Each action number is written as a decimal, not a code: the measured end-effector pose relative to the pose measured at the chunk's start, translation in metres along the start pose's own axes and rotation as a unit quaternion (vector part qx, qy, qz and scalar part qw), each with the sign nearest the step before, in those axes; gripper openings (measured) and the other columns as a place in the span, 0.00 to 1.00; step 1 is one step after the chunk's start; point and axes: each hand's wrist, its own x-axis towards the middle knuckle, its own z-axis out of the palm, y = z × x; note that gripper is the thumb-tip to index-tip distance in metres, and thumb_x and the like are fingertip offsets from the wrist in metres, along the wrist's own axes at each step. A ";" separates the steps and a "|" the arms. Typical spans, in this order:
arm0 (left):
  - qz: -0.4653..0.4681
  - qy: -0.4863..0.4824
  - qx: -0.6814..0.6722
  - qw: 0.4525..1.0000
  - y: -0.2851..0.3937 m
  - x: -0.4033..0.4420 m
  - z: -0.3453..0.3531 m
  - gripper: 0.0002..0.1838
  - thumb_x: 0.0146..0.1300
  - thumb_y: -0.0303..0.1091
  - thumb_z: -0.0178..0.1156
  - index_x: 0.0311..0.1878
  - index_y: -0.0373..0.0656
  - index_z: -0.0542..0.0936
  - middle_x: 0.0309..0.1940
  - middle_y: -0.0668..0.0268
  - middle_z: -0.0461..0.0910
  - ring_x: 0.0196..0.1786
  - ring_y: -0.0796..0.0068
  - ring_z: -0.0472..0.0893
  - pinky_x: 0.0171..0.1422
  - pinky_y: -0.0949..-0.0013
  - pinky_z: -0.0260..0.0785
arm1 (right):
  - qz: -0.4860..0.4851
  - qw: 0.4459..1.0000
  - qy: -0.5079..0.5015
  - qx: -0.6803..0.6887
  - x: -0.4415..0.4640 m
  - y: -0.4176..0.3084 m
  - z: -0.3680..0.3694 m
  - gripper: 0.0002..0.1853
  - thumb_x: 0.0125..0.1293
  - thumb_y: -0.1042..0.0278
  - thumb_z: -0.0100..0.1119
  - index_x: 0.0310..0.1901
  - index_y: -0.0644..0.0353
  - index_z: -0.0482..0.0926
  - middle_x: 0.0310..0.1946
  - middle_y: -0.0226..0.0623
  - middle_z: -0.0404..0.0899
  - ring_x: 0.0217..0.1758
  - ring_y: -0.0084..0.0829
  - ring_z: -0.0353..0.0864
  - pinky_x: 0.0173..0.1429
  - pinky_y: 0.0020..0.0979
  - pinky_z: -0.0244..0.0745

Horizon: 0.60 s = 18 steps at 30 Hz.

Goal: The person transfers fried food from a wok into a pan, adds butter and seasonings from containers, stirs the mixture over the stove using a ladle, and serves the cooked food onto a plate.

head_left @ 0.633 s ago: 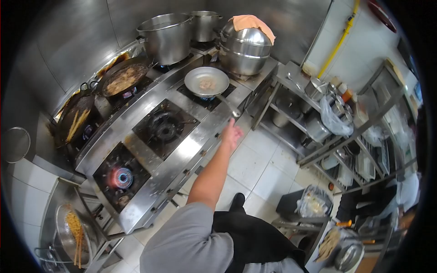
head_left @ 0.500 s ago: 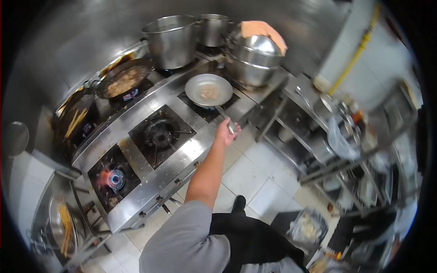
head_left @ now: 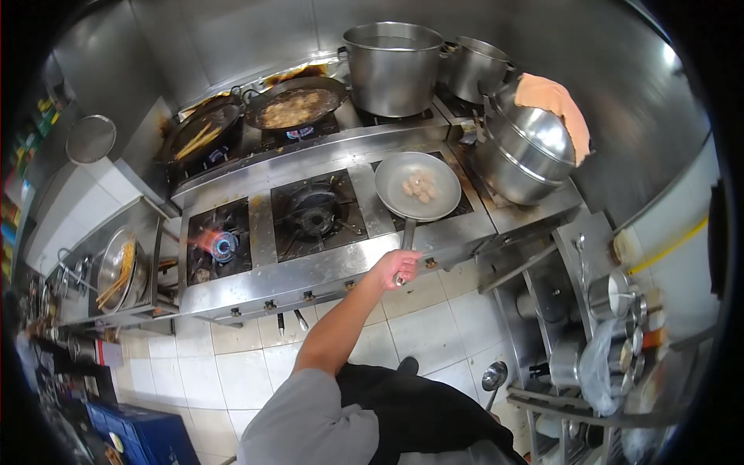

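My left hand is closed around the handle of a grey frying pan, which sits over the right front burner. Small pale pieces of food lie in the middle of the pan. A ladle shows at the lower right, bowl upward, its handle running down beside my black apron. Whatever supports the ladle is hidden, and my right hand cannot be made out.
Left of the pan are a bare burner and a lit one. Behind stand two woks, one with frying food, and a large pot. A lidded steamer with an orange cloth is at right, above a shelf of pans.
My view has swung to the right-hand tilt, levelling the stove and showing more floor at left. The ladle has come into view. My left hand keeps its hold on the frying pan.
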 end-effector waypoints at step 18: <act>0.096 0.111 -0.063 0.987 -0.007 -0.274 -0.039 0.10 0.71 0.29 0.54 0.32 0.48 0.67 0.16 0.79 0.60 0.13 0.90 0.59 0.13 0.81 0.50 | 0.128 0.976 -0.177 -0.009 0.092 -0.113 0.032 0.08 0.65 0.66 0.58 0.38 0.63 0.79 0.27 0.34 0.77 0.32 0.26 0.77 0.38 0.30 0.72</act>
